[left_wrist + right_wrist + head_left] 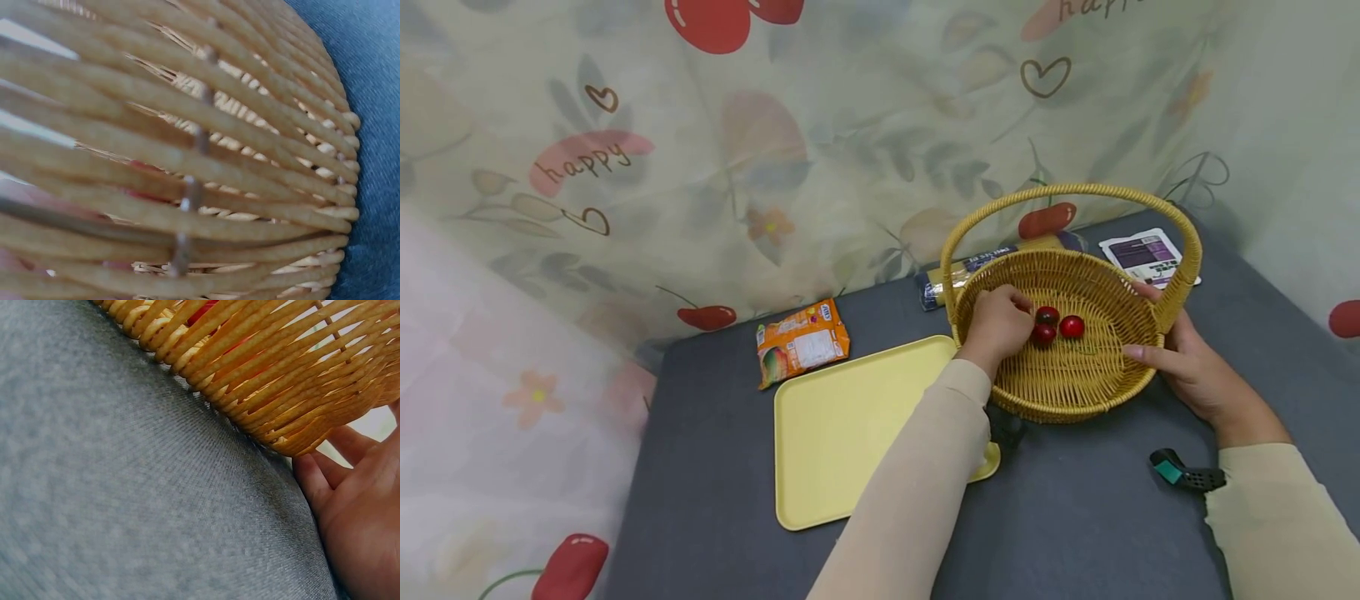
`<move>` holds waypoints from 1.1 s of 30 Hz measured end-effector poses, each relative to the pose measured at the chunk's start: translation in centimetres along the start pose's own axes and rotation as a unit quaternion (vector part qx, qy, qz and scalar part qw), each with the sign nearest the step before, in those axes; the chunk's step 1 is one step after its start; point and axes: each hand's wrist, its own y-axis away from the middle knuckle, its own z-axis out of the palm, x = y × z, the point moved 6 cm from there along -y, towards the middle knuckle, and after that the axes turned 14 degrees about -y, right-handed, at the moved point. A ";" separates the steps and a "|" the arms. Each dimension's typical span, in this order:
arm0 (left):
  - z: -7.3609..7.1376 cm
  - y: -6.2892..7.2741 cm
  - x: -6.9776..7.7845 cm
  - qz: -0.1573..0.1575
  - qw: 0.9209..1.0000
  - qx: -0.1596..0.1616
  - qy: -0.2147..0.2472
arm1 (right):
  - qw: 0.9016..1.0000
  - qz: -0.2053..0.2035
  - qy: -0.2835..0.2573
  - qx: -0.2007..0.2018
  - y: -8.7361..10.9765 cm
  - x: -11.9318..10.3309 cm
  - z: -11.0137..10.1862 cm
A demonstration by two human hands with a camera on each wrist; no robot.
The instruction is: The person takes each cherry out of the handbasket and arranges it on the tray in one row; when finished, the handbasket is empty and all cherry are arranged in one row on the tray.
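A round yellow wicker basket [1086,385] with a tall arched handle stands on the dark table. Several dark red cherries [1072,327] lie on its bottom in a small cluster. My left hand [1000,323] reaches over the near-left rim into the basket, fingers bent, just left of the cherries; its fingertips are hidden, so whether it holds a cherry cannot be told. Through the weave in the left wrist view, something red [147,195] shows. My right hand [1198,375] grips the right rim, thumb inside; in the right wrist view, fingers touch the basket's underside.
A pale yellow tray [842,442] lies left of the basket, with an orange snack packet [802,340] behind it. Behind the basket are a dark blue and gold package [934,287] and a white-and-purple packet [1142,254]. A black strap [1187,472] shows near my right wrist.
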 end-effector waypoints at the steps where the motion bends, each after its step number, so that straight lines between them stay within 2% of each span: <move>1: -0.1 0.0 0.0 0.004 1.000 0.006 0.017 | 1.000 0.002 0.001 0.002 0.0 0.0 0.0; 7: -0.6 0.2 0.6 0.048 0.995 0.026 0.083 | 1.000 0.000 -0.001 -0.003 0.0 0.0 0.1; 10: -0.9 0.4 0.9 0.070 0.993 0.034 0.084 | 1.000 -0.001 -0.005 -0.009 0.1 0.0 0.1; 19: -2.1 1.0 1.8 0.139 0.983 0.088 0.081 | 1.000 -0.004 -0.008 -0.002 0.0 0.1 0.0; 22: -2.7 1.8 2.2 0.164 0.980 0.086 0.076 | 1.000 -0.006 -0.010 -0.004 0.0 0.1 0.1; 27: -4.1 4.1 2.8 0.212 0.972 0.067 0.075 | 1.000 0.001 -0.006 0.004 0.1 0.1 -0.1; 30: -4.7 5.4 2.5 0.225 0.969 0.058 0.081 | 1.000 0.004 -0.005 0.006 0.1 0.0 -0.2; 33: -5.4 6.7 1.6 0.220 0.968 0.053 0.106 | 1.000 -0.002 -0.009 0.006 0.2 0.1 0.0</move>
